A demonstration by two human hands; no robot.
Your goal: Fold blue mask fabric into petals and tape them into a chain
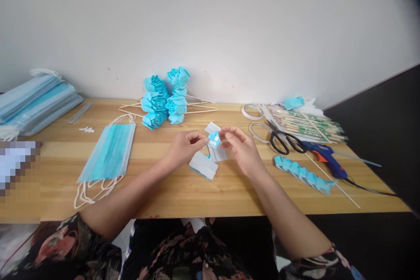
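Between my two hands is a small folded piece of blue mask fabric [214, 138] with white patches on it. Thumb and forefinger of my left hand [188, 145] pinch its left edge. My right hand [241, 146] has its fingers curled at the right edge, with the thumb against the piece. Below the hands, cut white-and-blue fabric pieces [204, 165] lie on the wooden table [157, 197]. To the right, a strip of folded blue petals [303, 175] rests beside a thin wooden stick [344, 193].
Blue fabric flowers [154, 100] on sticks lie at the back. Face masks [106, 153] and a mask stack [36, 100] are on the left. Tape rolls [252, 112], scissors [278, 133], bundled sticks [305, 124] and a corded glue gun [328, 159] occupy the right.
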